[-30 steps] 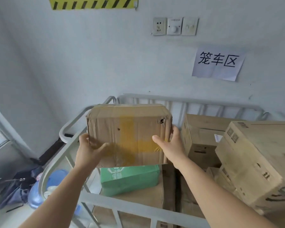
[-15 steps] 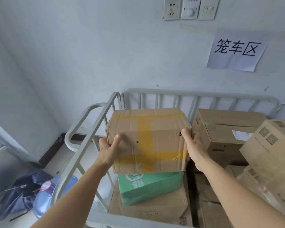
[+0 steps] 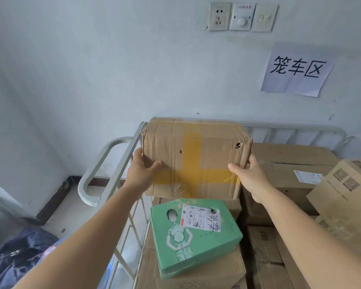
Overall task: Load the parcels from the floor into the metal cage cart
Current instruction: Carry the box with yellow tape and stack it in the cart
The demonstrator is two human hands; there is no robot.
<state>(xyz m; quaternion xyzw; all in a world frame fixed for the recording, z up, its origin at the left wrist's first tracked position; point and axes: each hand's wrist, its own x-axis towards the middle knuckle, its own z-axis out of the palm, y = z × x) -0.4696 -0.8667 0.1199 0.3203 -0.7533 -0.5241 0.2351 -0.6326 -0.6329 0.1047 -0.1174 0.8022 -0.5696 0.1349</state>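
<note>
Hands gripped a taped cardboard box [image 3: 196, 157] at mid-frame, left hand [image 3: 141, 173] and right hand [image 3: 249, 177] clasping its sides. It hung above a green parcel [image 3: 194, 238] inside the metal cage cart [image 3: 111, 170].

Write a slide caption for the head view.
Both hands hold a taped box above the green box in the cart.

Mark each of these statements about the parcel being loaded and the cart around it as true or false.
1. Both hands hold the brown cardboard box with yellow tape. True: left hand and right hand grip opposite sides.
2. The taped box rests on the floor. False: it is held above the grey metal cage cart.
3. A green printed carton lies below the held box. True.
4. The green carton bears no label. False: a white shipping label is stuck on top.
5. The cart is bare. False: brown cartons fill it.
</note>
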